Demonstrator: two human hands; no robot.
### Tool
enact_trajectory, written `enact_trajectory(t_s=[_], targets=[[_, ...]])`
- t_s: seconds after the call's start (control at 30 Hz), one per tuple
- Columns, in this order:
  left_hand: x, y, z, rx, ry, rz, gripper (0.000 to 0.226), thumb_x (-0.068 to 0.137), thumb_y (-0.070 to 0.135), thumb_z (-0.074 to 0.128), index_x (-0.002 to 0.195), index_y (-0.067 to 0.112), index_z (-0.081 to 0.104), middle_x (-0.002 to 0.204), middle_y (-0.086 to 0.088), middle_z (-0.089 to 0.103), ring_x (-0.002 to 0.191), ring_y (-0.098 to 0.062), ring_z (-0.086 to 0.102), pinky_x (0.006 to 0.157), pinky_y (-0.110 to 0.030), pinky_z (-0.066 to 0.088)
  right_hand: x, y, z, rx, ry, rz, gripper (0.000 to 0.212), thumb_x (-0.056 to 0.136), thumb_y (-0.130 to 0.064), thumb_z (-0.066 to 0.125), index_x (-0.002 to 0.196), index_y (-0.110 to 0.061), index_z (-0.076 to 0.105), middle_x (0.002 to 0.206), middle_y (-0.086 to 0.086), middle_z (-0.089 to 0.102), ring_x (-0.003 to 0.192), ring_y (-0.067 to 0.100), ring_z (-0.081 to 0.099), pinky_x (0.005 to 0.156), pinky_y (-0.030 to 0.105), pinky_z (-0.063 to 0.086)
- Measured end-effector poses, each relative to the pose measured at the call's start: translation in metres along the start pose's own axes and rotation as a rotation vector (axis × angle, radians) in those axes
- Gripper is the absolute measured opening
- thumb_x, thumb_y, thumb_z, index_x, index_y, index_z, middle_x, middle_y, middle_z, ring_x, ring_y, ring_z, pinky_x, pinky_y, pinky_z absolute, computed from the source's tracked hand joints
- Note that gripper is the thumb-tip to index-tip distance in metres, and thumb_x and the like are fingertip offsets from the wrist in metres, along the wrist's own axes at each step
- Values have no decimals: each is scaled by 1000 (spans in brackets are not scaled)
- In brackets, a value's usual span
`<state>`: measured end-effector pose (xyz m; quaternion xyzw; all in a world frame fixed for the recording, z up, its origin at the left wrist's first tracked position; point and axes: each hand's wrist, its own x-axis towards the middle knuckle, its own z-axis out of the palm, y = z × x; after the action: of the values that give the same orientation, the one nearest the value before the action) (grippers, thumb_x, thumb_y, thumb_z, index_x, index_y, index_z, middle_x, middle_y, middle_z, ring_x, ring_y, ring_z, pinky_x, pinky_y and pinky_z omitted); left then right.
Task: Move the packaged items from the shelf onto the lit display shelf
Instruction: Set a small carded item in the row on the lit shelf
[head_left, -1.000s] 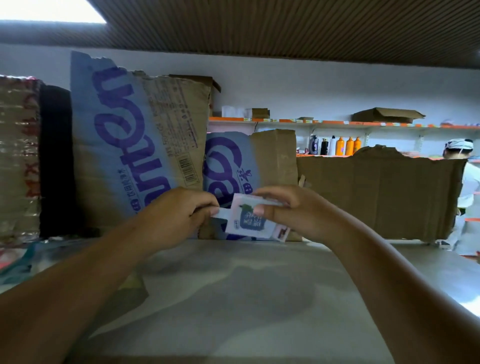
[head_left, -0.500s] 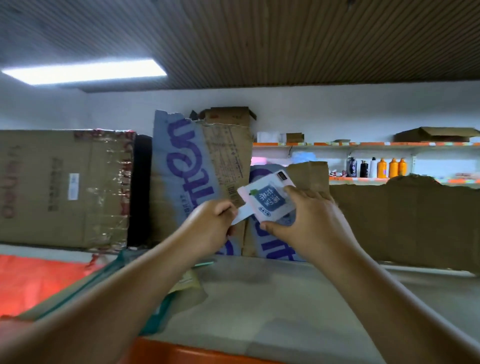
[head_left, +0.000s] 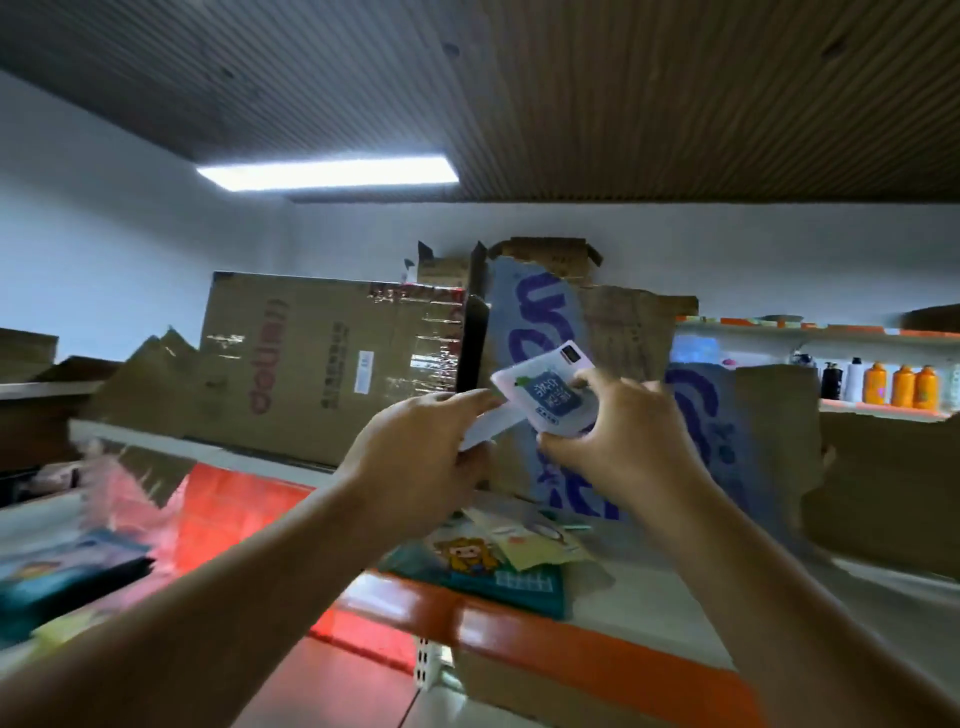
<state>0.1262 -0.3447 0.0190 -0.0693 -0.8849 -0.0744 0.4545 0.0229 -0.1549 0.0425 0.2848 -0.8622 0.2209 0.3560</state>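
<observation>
Pinched a printed packet (head_left: 551, 399) in the curled right hand (head_left: 621, 447) and gripped a white packet (head_left: 484, 432) in the left hand (head_left: 415, 449), both above the shelf (head_left: 639, 608), seemingly ready for carrying to the lit display

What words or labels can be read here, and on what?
Nothing reads for certain.
packet: Chinese characters on a blue panel, too blurred.
taped carton: red upside-down brand word, unclear; small print unreadable.
torn cardboard: big blue letters, sideways, cut off.
orange bottles: labels too small.
</observation>
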Motion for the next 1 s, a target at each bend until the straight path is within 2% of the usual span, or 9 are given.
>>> enact_trajectory(t_s=[0.13, 0.2, 0.33, 0.47, 0.6, 0.73, 0.8, 0.87, 1.0], targets=[[-32, -46, -51, 91, 13, 7, 50, 84, 34, 54, 134, 32, 57, 103, -1, 72, 87, -30, 67, 68, -35, 50, 5, -73, 23, 91, -12, -43, 75, 71, -71, 64, 135, -37, 46, 123, -5, 60, 114, 20, 41, 91, 44, 48], [-50, -75, -76, 94, 20, -25, 46, 89, 29, 54, 135, 29, 59, 103, -3, 70, 86, -30, 67, 69, -35, 52, 6, -113, 40, 178, -20, -77, 74, 71, -70, 66, 134, -39, 44, 123, -6, 58, 112, 16, 39, 88, 40, 47], [-90, -125, -124, 129, 42, -86, 41, 99, 17, 52, 140, 23, 56, 108, -5, 61, 89, -27, 63, 74, -35, 50, 3, -188, 64, 459, -81, -147, 76, 67, -62, 78, 132, -41, 46, 118, -13, 60, 104, 10, 58, 83, 35, 56], [-128, -155, -167, 242, 65, -137, 41, 103, 17, 50, 144, 21, 54, 104, 3, 53, 87, -18, 55, 65, -22, 35, 0, -258, 91, 559, -78, -204, 77, 65, -58, 82, 133, -35, 53, 117, -11, 61, 103, 12, 58, 85, 36, 54], [-165, -186, -197, 287, 83, -210, 40, 103, 17, 51, 143, 22, 56, 110, -3, 59, 90, -20, 59, 70, -31, 45, -8, -314, 121, 634, -106, -270, 69, 70, -49, 83, 131, -29, 58, 122, -4, 61, 111, 17, 55, 87, 33, 48], [-194, -214, -208, 304, 64, -281, 39, 103, 18, 53, 141, 23, 57, 104, -4, 57, 86, -24, 60, 69, -37, 50, -17, -352, 147, 642, -158, -331, 57, 65, -52, 75, 117, -29, 66, 110, -7, 60, 107, 20, 54, 87, 35, 48], [-209, -227, -207, 308, 57, -320, 39, 103, 19, 52, 141, 24, 57, 101, 1, 53, 81, -18, 55, 63, -30, 42, -22, -364, 166, 673, -182, -337, 64, 57, -63, 65, 111, -30, 68, 102, -6, 62, 99, 20, 57, 84, 35, 48], [-223, -237, -203, 299, 23, -351, 38, 103, 22, 52, 141, 26, 57, 108, 1, 57, 83, -12, 52, 65, -26, 40, -27, -371, 190, 698, -186, -335, 73, 52, -65, 61, 116, -30, 66, 104, -4, 64, 101, 21, 57, 85, 33, 47], [-245, -256, -189, 274, -84, -400, 41, 100, 25, 57, 142, 26, 57, 122, 3, 68, 89, -11, 65, 75, -27, 56, -43, -370, 232, 748, -264, -301, 73, 57, -45, 77, 126, -23, 64, 105, -7, 62, 97, 12, 57, 78, 16, 40]])
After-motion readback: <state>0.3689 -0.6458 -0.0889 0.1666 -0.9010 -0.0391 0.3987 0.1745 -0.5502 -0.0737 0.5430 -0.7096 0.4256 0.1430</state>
